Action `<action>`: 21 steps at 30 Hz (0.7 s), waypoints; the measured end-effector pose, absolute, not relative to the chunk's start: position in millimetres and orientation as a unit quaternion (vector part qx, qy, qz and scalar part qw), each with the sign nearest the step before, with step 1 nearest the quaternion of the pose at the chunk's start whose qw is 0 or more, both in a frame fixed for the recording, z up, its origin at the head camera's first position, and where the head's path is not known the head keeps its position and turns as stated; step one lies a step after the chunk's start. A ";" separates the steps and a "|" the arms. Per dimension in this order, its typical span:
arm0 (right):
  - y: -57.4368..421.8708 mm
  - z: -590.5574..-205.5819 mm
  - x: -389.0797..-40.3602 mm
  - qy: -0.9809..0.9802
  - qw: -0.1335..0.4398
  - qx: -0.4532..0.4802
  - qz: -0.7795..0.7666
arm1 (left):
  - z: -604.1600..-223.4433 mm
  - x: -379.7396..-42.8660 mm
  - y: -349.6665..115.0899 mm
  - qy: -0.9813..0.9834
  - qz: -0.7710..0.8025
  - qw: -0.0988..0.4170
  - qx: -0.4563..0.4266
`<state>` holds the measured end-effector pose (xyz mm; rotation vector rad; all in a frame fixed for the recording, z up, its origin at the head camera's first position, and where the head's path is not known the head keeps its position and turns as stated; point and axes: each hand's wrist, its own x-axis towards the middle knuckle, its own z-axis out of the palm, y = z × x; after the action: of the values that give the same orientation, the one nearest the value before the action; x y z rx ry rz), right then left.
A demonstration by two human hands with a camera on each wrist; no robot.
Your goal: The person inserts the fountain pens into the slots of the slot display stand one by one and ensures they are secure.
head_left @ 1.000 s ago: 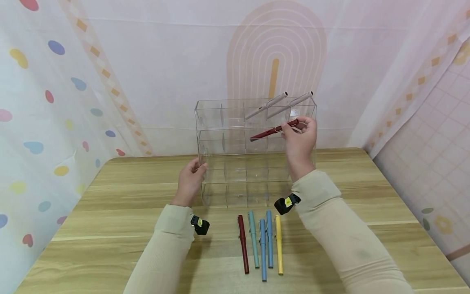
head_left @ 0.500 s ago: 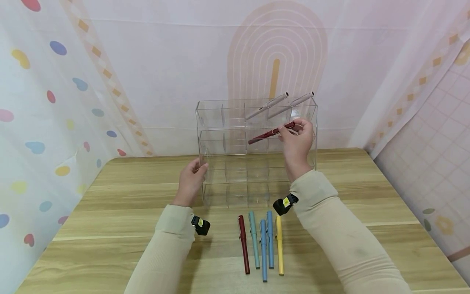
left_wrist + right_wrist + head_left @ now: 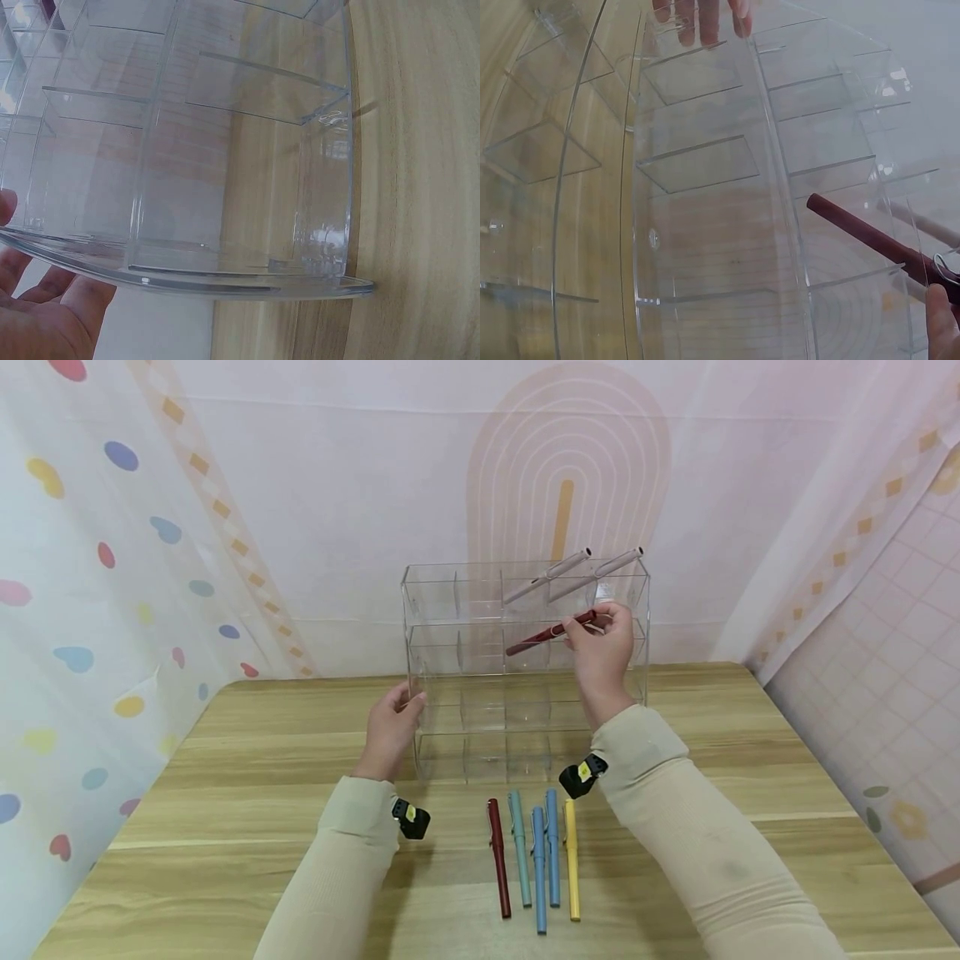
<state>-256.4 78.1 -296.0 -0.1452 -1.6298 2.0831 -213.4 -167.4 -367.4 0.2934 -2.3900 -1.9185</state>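
My left hand (image 3: 392, 718) grips the left side wall of a clear acrylic pen rack (image 3: 142, 282), its thumb on the near side and the other fingers around the outer edge. With thumb and fingertips, my right hand (image 3: 606, 656) pinches a dark red pen (image 3: 536, 642) by its clip end. The pen slants down to the left, its free end over a compartment of the second tier from the top. Two whitish pens, one left (image 3: 551, 575) and one right (image 3: 603, 575), lean in adjoining top-tier compartments, their capped ends sticking up to the right.
On the wooden table (image 3: 247, 793) before the rack lie another dark red pen (image 3: 498, 860), a teal pen (image 3: 520, 852), two blue pens (image 3: 539, 872) and a yellow pen (image 3: 572, 860). A patterned curtain (image 3: 337, 510) hangs behind the table.
My right hand has shifted slightly left and down with the dark red pen, bringing the pen's lower end closer to the second tier. My left hand keeps its grip on the rack.
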 end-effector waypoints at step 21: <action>91.3 -291.0 -256.7 -0.676 0.193 -0.049 0.710 | -367.6 -214.9 -162.4 -0.772 -0.628 0.031 0.090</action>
<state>-256.7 91.3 -291.0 -0.1362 -1.8967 1.9913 -214.9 -162.4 -367.6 0.2778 -2.3786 -1.9350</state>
